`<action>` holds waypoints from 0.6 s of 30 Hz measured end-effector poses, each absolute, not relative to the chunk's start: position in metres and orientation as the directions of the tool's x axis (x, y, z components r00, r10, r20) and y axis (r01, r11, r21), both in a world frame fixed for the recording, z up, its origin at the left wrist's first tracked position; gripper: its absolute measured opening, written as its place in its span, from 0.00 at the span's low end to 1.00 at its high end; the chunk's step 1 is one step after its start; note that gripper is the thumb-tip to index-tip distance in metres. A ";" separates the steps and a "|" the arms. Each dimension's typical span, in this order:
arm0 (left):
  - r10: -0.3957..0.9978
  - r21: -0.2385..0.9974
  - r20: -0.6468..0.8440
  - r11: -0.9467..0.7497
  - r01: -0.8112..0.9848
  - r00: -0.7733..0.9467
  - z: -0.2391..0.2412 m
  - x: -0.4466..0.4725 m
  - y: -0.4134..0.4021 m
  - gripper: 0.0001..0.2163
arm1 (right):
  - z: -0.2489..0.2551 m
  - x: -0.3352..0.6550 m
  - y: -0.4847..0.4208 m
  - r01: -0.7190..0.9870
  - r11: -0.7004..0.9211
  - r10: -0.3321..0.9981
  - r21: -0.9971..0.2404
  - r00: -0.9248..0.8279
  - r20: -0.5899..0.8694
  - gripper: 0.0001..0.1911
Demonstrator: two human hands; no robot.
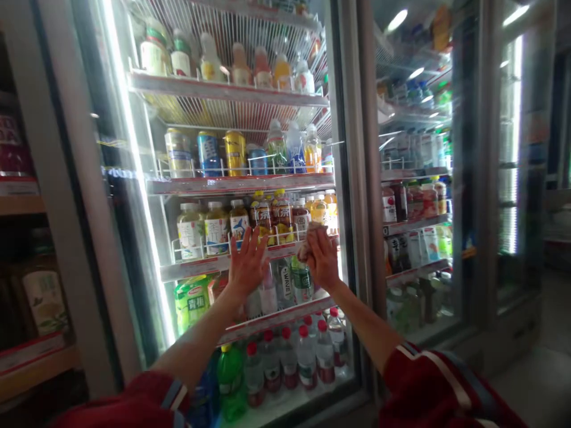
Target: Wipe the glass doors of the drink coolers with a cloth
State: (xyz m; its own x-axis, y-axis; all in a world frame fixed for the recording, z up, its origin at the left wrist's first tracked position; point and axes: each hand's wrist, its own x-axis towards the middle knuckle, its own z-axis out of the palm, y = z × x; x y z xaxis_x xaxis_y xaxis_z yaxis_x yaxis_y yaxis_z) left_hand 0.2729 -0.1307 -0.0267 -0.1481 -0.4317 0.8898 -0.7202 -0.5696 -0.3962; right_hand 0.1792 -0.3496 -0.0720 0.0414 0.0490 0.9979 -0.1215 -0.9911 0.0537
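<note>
Before me stands a closed glass door [178, 205] of a lit drinks fridge. My right hand [324, 261] presses a crumpled, pale brownish cloth [304, 252] to the glass, its fingers bent over it. To the left, my left hand [246, 264] lies against the pane with fingers spread and holds nothing. Behind the glass at hand height are tea bottles [263, 217] on one shelf and a green pouch [191, 303] on the shelf below. Part of the cloth is hidden under the right fingers.
A metal door frame [363, 178] runs upright to the right, with a second fridge [417, 202] of drinks beyond it. Red-capped water bottles [307, 356] stand on the bottom shelf. At the far left, a wooden shelf [35, 374] holds more bottles.
</note>
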 end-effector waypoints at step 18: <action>-0.485 -0.406 0.868 -0.566 -0.718 -0.108 -0.048 0.271 -0.103 0.27 | -0.087 0.192 -0.290 -0.067 -0.980 0.173 0.189 0.196 0.965 0.26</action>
